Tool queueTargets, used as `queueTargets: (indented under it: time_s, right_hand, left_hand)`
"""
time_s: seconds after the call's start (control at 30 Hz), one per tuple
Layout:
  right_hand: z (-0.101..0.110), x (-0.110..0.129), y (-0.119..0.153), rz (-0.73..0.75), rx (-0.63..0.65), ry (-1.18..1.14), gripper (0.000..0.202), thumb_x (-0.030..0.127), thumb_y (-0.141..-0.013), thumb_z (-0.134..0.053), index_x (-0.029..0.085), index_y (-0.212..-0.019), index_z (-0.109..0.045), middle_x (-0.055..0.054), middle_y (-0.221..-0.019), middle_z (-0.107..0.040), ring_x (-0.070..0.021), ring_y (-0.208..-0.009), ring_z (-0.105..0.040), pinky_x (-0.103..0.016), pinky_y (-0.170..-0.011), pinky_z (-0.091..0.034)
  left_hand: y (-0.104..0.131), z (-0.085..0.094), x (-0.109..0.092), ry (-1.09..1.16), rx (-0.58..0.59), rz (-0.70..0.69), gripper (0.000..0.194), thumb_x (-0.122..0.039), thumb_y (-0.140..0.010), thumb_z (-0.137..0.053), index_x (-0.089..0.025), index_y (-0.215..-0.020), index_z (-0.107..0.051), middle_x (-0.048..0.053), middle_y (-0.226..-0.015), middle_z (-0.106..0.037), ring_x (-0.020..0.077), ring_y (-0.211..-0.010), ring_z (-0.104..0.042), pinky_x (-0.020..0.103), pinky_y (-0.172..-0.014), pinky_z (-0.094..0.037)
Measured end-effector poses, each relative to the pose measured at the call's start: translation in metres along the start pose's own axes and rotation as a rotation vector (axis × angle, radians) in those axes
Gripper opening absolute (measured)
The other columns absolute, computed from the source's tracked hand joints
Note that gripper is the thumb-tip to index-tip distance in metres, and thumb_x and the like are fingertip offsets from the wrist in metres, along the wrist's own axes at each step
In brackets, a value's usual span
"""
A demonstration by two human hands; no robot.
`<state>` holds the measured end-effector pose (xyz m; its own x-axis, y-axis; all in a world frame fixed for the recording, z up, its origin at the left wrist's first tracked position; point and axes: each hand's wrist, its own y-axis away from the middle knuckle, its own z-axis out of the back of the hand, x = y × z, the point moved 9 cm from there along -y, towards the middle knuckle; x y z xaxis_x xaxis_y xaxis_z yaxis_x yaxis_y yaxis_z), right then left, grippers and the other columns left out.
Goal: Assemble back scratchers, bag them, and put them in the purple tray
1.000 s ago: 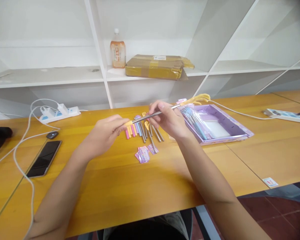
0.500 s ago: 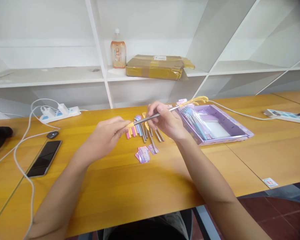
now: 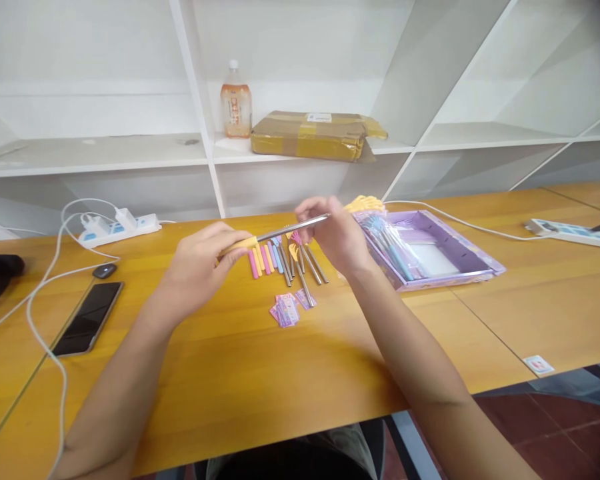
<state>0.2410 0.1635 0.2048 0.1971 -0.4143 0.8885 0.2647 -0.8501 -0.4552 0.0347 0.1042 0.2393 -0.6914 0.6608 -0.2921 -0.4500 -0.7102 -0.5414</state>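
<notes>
A back scratcher (image 3: 293, 228) with a yellow handle, a steel rod and a yellow claw-shaped head is held up slantwise above the table. My left hand (image 3: 193, 270) is closed around its handle. My right hand (image 3: 333, 237) is closed on the steel rod near the head, and hides part of it. Below lie several loose handles (image 3: 263, 259) in pink, yellow and blue. Several steel rods with small coloured claws (image 3: 305, 283) lie beside them. Printed cards (image 3: 286, 310) are stacked in front of these parts.
To the right, a purple box (image 3: 460, 273) contains wrapped back scratchers (image 3: 390, 247). A phone (image 3: 89, 317), a mouse-like black object (image 3: 105, 270), cables and a power strip (image 3: 120, 227) are on the left. A bottle (image 3: 236, 103) and a taped carton (image 3: 313, 135) stand on the shelf.
My left hand has shifted left, with more of the yellow handle showing. The yellow head has drawn left, closer to my right hand, which still grips the rod.
</notes>
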Motion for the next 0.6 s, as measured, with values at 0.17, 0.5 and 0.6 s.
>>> queueTargets:
  time_s: [0.17, 0.5, 0.6]
  right_hand:
    - [0.02, 0.003, -0.004, 0.031, -0.18, -0.001, 0.057, 0.077, -0.099, -0.043, 0.025, -0.086, -0.065, -0.004, -0.081, -0.057, -0.0172, -0.069, -0.057, -0.032, -0.062, -0.049]
    - [0.007, 0.002, -0.005, 0.085, -0.101, -0.127, 0.055, 0.074, -0.098, -0.051, 0.023, -0.086, -0.067, -0.003, -0.079, -0.06, -0.0168, -0.066, -0.059, -0.033, -0.064, -0.056]
    - [0.006, 0.002, -0.005, 0.094, -0.075, -0.129, 0.054, 0.073, -0.099, -0.051, 0.023, -0.087, -0.068, -0.003, -0.079, -0.062, -0.0168, -0.065, -0.06, -0.034, -0.064, -0.057]
  left_hand:
    - [0.002, -0.003, 0.0, -0.034, 0.011, -0.037, 0.031, -0.042, -0.11, -0.05, -0.028, -0.121, -0.076, 0.004, -0.11, -0.075, 0.0188, -0.094, -0.07, 0.031, -0.088, -0.054]
    - [0.005, -0.003, -0.004, -0.055, 0.021, -0.072, 0.031, -0.035, -0.112, -0.048, -0.026, -0.121, -0.076, 0.004, -0.107, -0.074, 0.0151, -0.086, -0.067, 0.027, -0.08, -0.052]
    - [0.005, -0.003, -0.005, -0.039, 0.035, -0.072, 0.03, -0.034, -0.111, -0.049, -0.026, -0.12, -0.076, 0.004, -0.106, -0.074, 0.0147, -0.085, -0.067, 0.026, -0.08, -0.051]
